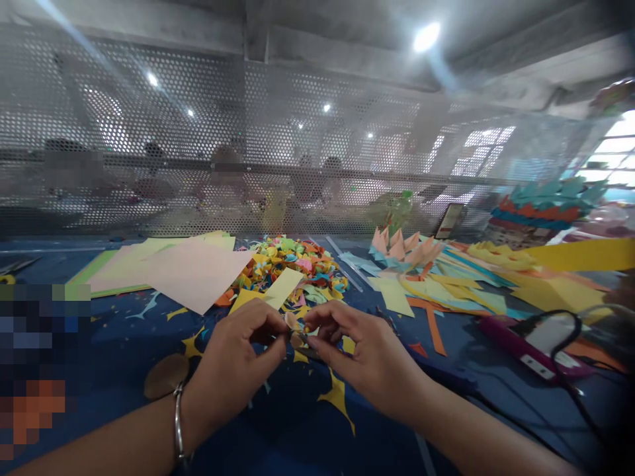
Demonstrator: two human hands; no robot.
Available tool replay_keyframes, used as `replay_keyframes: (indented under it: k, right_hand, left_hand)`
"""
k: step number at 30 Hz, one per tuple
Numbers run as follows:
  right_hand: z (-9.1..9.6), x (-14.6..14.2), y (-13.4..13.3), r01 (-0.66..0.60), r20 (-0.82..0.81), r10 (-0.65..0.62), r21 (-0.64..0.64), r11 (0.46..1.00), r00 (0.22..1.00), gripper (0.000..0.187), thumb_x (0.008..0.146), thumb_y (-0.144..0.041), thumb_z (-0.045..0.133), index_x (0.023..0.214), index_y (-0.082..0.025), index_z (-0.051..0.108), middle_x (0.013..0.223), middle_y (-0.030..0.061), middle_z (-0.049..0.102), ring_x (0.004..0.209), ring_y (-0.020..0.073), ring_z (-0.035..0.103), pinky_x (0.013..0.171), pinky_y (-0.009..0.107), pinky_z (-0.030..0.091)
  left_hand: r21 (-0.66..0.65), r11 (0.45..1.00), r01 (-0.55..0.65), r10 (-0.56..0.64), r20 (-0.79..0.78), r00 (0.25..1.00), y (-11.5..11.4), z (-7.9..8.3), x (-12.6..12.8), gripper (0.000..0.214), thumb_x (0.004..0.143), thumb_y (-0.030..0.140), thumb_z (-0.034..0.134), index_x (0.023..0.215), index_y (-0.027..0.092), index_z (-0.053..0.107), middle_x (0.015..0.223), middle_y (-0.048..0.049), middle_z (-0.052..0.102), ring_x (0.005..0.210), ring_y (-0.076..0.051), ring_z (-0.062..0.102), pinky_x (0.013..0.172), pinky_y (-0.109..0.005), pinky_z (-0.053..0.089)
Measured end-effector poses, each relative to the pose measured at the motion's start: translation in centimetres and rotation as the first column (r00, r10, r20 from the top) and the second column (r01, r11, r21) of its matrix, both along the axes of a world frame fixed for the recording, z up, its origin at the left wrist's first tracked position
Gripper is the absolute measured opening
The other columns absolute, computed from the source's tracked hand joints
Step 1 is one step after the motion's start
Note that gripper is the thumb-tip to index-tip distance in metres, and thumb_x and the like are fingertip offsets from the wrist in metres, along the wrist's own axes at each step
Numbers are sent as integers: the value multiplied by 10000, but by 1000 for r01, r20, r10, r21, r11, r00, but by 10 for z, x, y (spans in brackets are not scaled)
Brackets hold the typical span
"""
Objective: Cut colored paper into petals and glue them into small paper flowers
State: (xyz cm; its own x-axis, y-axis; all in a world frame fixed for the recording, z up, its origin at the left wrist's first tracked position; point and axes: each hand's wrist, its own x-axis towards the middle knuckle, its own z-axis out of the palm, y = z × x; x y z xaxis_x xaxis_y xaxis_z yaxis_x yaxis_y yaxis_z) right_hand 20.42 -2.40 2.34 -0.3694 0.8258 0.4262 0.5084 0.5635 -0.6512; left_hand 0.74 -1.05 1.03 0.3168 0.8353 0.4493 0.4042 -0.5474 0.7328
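My left hand (253,350), with a silver bangle on its wrist, is closed in a pinch on a small peach paper piece (294,324). Facing it, my right hand (354,344) has its fingertips pressed together right beside that piece. Something small and dark shows at those right fingertips, too small and blurred to name. Beneath and around both hands lie yellow paper scraps (338,400). A round brown piece (166,375) is next to my left wrist. Just beyond my fingers, a pale yellow paper strip (285,287) rests on a heap of colourful paper cuttings (297,254).
Paper sheets (193,268) are stacked at left. Peach folded paper points (401,248) and strips lie at right. A purple power strip (520,350) with cables and a blue corded tool (441,373) are near my right arm. A perforated metal screen (297,152) stands behind.
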Motion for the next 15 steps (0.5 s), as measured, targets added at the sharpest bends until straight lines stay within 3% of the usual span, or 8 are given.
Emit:
replay_keyframes:
  k: [15]
  right_hand:
    - [0, -3, 0, -48, -63, 43, -79, 996, 997, 133, 826, -118, 528, 913, -196, 592, 799, -13, 624, 661, 105, 553, 633, 230, 466]
  left_hand:
    - [48, 999, 8, -8, -2, 1000, -1, 0, 0, 56, 793, 170, 545, 786, 206, 587, 788, -1, 591, 710, -131, 580, 648, -251, 466]
